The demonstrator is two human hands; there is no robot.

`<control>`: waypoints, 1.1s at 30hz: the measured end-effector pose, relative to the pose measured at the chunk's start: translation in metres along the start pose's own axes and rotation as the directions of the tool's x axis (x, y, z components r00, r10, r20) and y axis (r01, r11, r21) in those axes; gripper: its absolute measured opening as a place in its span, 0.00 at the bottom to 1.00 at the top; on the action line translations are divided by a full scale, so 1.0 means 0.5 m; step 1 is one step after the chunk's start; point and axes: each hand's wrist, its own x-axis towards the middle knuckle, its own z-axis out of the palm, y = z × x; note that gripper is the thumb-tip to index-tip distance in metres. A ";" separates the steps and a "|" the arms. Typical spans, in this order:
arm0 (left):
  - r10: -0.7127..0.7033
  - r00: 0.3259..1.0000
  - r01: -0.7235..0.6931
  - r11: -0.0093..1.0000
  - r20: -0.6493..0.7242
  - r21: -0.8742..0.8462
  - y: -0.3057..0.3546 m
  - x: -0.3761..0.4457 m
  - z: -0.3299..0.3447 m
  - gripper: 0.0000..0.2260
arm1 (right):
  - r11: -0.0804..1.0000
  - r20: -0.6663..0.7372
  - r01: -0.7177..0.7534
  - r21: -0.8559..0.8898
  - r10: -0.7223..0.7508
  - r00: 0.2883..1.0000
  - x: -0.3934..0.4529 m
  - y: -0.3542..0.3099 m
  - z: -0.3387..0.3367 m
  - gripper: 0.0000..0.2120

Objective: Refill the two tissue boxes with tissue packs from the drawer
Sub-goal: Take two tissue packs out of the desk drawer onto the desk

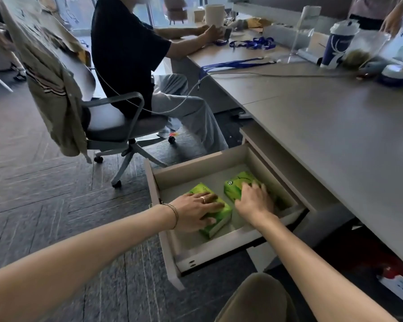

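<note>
Green tissue packs are lying in the open drawer [228, 238]: the left hand [196, 211] is closing over the near pack [215, 219], the right hand [254, 202] over the far pack [236, 184]. Neither looks lifted; no tissue boxes are showing, so refilling is barely beginning.

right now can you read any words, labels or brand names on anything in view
No text is readable.
Tissue packs in the drawer: green print with a small round emblem, too blurred to read.
Dark blue cup on the desk: white markings, too small to read.
</note>
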 end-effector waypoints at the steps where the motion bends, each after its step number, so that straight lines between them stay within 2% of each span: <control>1: -0.008 1.000 0.008 1.000 0.007 0.013 -0.003 -0.004 -0.001 0.28 | 1.000 0.005 0.019 -0.006 -0.019 1.000 0.007 -0.005 0.002 0.28; 4: -0.014 1.000 0.013 0.999 0.018 0.040 -0.009 -0.010 -0.001 0.29 | 1.000 0.094 -0.005 0.015 0.003 0.996 0.037 -0.006 0.005 0.41; 6: -0.024 1.000 0.023 0.999 0.016 0.023 -0.011 -0.010 0.005 0.29 | 1.000 0.120 -0.015 -0.020 0.017 0.993 0.057 0.000 0.011 0.45; 9: -0.029 0.999 0.028 1.000 0.021 0.011 -0.013 -0.009 0.011 0.29 | 0.997 0.067 0.005 -0.073 0.000 0.998 0.066 0.006 0.008 0.41; 13: -0.017 1.000 0.016 0.999 0.017 0.045 -0.010 -0.011 0.006 0.31 | 0.995 0.023 0.037 0.092 -0.039 0.999 0.045 -0.003 -0.043 0.33; 15: -0.003 1.000 0.002 0.997 0.006 0.075 -0.011 -0.012 0.005 0.34 | 0.988 -0.076 0.074 0.134 -0.064 0.995 0.021 -0.008 -0.077 0.30; 17: 0.005 1.000 -0.008 0.993 0.025 0.116 -0.015 -0.008 0.007 0.39 | 0.980 -0.170 0.118 0.160 -0.091 0.981 -0.012 -0.010 -0.108 0.30; 21: 0.004 0.995 -0.026 0.975 0.097 0.219 -0.027 0.013 0.011 0.53 | 0.963 -0.248 0.204 0.177 -0.157 0.956 -0.087 -0.008 -0.156 0.32; 26: -0.066 0.988 0.022 0.952 0.137 0.305 -0.004 0.036 0.019 0.53 | 0.947 -0.305 0.265 0.180 -0.203 0.931 -0.149 -0.001 -0.197 0.32; 29: -0.073 0.994 0.049 0.956 0.075 0.289 -0.002 0.036 0.023 0.52 | 0.938 -0.334 0.289 0.193 -0.214 0.918 -0.180 0.006 -0.224 0.33; 33: -0.153 0.979 0.170 0.978 -0.134 0.120 -0.003 0.027 0.024 0.50 | 0.916 -0.400 0.352 0.190 -0.255 0.880 -0.218 0.025 -0.268 0.34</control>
